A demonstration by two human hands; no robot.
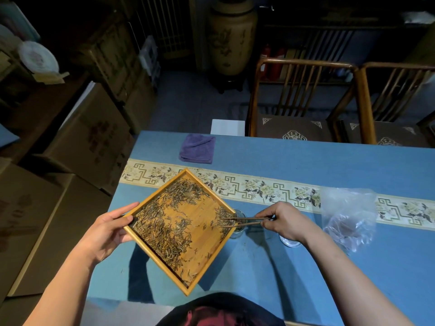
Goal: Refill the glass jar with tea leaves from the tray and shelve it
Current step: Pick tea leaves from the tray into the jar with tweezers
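A square wooden tray (pixel 207 234) strewn with dark tea leaves (pixel 164 231) is gripped at its left corner by the left hand (pixel 106 234), its right corner over the glass jar (pixel 239 223), where tweezers (pixel 244 221) pinched in the right hand (pixel 284 220) meet the leaves.

The single head-worn camera looks forward and steeply down, close over the blue table (pixel 306 165); chairs (pixel 303 97) stand at one o'clock.

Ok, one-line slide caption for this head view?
Left hand tilts tea tray while right hand sweeps leaves with tweezers into jar.
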